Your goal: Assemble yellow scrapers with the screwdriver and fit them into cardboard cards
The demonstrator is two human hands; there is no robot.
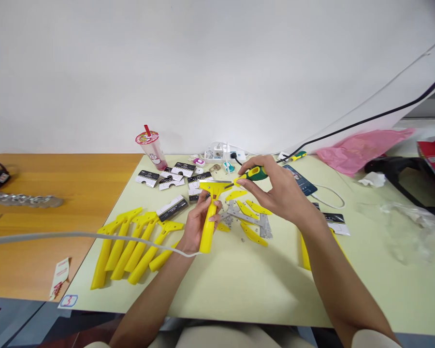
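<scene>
My left hand (195, 223) is wrapped round the yellow handle of a scraper (208, 232), held upright with its wide head and metal blade at the top. My right hand (281, 191) grips a green and yellow screwdriver (256, 173), its shaft pointing left at the right end of the scraper head. Whether the tip touches a screw is too small to tell. Beyond and right of the scraper lie loose yellow clamp pieces (253, 234), grey metal plates (264, 224) and small screws. Several yellow scraper handles (121, 249) lie in a row left of my left hand.
Black and white small boxes (172, 208) lie behind the handles, near a drink cup (154, 152). A power strip (221, 153) stands by the wall. A dark card-like item (300, 180), pink bag (360, 151) and clear plastic (402, 227) are on the right. A pale cable (94, 235) crosses the left.
</scene>
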